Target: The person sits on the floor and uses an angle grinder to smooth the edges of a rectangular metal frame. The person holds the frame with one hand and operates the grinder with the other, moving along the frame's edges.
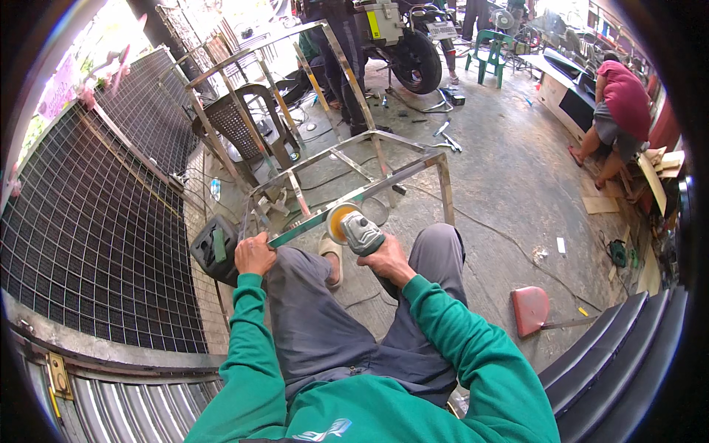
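Observation:
My right hand (pixel 389 260) grips the body of an angle grinder (pixel 363 233). Its yellowish disc (pixel 340 220) is up against or just beside the front bar of a welded metal frame (pixel 405 173); I cannot tell whether they touch. The frame is built of square tubes and stands before my knees, with green along part of that bar. At the bar's left end, my left hand (pixel 255 253) is closed around the metal. A dark case-like object (pixel 209 257) with a green piece on it lies beside that hand.
A mesh panel (pixel 96 229) runs along the left, near a brown plastic chair (pixel 235 127). Cables and pliers (pixel 450 142) lie on the concrete floor. Ahead stand a motorcycle (pixel 416 63) and a green chair (pixel 489 53). A person in red (pixel 624 96) bends at right, beyond a red wedge-shaped object (pixel 529 311).

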The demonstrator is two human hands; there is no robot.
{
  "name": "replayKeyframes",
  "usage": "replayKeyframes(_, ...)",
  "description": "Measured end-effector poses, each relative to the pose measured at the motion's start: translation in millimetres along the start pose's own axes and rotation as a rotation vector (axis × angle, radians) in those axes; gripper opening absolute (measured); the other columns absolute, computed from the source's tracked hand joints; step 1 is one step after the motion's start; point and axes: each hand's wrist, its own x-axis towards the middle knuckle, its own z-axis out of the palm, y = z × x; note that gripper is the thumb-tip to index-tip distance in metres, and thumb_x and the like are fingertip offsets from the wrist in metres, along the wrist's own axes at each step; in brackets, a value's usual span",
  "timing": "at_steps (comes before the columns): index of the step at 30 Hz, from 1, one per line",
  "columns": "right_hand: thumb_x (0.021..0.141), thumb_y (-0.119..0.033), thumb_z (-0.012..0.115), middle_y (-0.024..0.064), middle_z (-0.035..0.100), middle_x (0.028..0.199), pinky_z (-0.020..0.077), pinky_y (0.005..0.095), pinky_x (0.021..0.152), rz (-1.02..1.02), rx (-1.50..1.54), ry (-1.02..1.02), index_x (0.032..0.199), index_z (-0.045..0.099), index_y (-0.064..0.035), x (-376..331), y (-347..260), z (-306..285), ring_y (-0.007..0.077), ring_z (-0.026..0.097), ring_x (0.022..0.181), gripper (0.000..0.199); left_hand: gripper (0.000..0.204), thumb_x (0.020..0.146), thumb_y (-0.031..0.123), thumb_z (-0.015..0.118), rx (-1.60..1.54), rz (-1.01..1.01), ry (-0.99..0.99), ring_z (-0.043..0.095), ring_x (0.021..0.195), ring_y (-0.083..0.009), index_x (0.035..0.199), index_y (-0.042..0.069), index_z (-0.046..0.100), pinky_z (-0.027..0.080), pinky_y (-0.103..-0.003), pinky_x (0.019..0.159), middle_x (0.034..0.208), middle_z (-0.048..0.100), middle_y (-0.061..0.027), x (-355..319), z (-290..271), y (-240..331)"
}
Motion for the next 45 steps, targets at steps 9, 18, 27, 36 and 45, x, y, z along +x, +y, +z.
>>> replayKeyframes(9, 0.064, -0.016, 0.089, 0.0103, 0.077, 0.098, 0.0569, 0.0356, 0.082, 0.031, 0.187, 0.043, 0.106, 0.073, -0.0018, 5.1, -6.1, -3.5, 0.0224, 0.073, 0.089, 0.048, 0.014, 0.080, 0.019, 0.067, -0.004, 0.012, 0.016, 0.071, 0.084, -0.0451, 0.084, 0.006, 0.069, 0.055, -0.055, 0.078, 0.084, 0.073, -0.0224, 1.2, 1.3, -2.8)
replayKeyframes(18, 0.063, -0.015, 0.089, 0.0120, 0.078, 0.101, 0.0568, 0.0368, 0.085, 0.005, 0.134, 0.032, 0.111, 0.072, -0.0015, -1.6, -12.7, -1.6, 0.0248, 0.074, 0.094, 0.052, 0.014, 0.081, 0.019, 0.066, -0.004, 0.006, -0.002, 0.071, 0.084, -0.0450, 0.086, 0.007, 0.071, 0.055, -0.055, 0.078, 0.084, 0.073, -0.0224, 2.0, 4.0, -3.8)
replayKeyframes(27, 0.064, -0.018, 0.089, 0.0147, 0.078, 0.104, 0.0569, 0.0393, 0.085, 0.007, 0.065, 0.001, 0.113, 0.073, -0.0039, 5.0, -4.0, -0.6, 0.0286, 0.075, 0.097, 0.053, 0.017, 0.082, 0.022, 0.068, -0.041, 0.012, -0.001, 0.068, 0.085, -0.0487, 0.084, 0.006, 0.065, 0.053, -0.058, 0.075, 0.083, 0.071, -0.0250, 3.3, 2.1, -3.3)
replayKeyframes(36, 0.065, -0.015, 0.089, 0.0073, 0.077, 0.099, 0.0557, 0.0333, 0.082, -0.006, 0.287, 0.029, 0.112, 0.071, -0.0015, 9.1, -4.6, -3.1, 0.0189, 0.072, 0.091, 0.052, 0.015, 0.081, 0.020, 0.069, 0.007, 0.011, 0.028, 0.070, 0.083, -0.0453, 0.082, 0.006, 0.069, 0.055, -0.055, 0.076, 0.084, 0.073, -0.0230, 0.5, 4.1, -3.0)
replayKeyframes(45, 0.065, -0.020, 0.090, 0.0131, 0.078, 0.106, 0.0565, 0.0378, 0.088, 0.020, 0.030, -0.023, 0.117, 0.071, -0.0025, 4.6, -1.9, -0.2, 0.0263, 0.075, 0.099, 0.058, 0.014, 0.080, 0.019, 0.069, -0.006, 0.013, 0.008, 0.070, 0.083, -0.0454, 0.082, 0.005, 0.068, 0.055, -0.055, 0.076, 0.084, 0.073, -0.0236, 0.4, 2.2, -1.0)
